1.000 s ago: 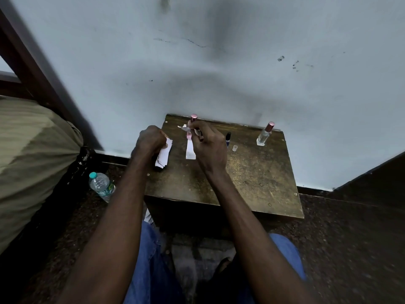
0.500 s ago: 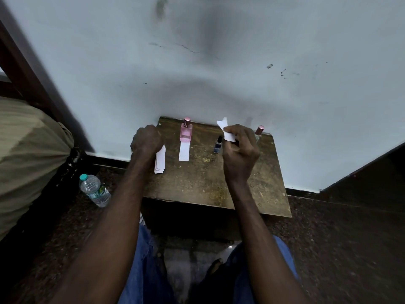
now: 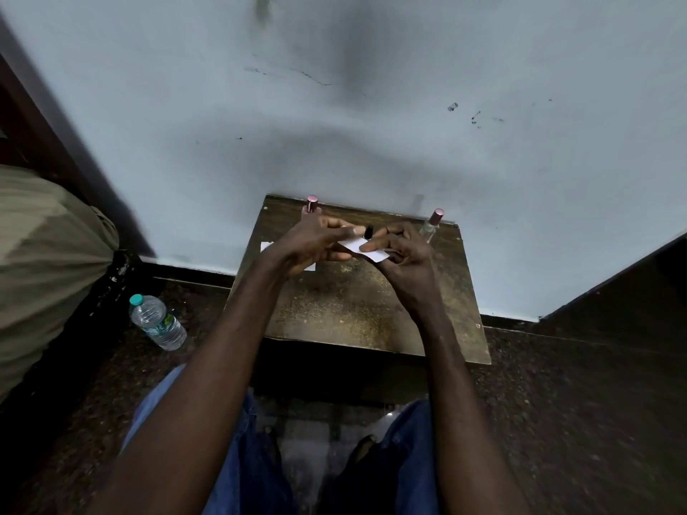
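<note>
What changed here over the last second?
The right hand moved off the pink bottle rightward with a paper strip; the left hand left the paper stack and now pinches that strip too. The clear bottle and water bottle stayed put.

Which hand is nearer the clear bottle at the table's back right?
Right. The right hand sits just left of the clear bottle; the left hand is farther left, across the slip they both hold.
</note>
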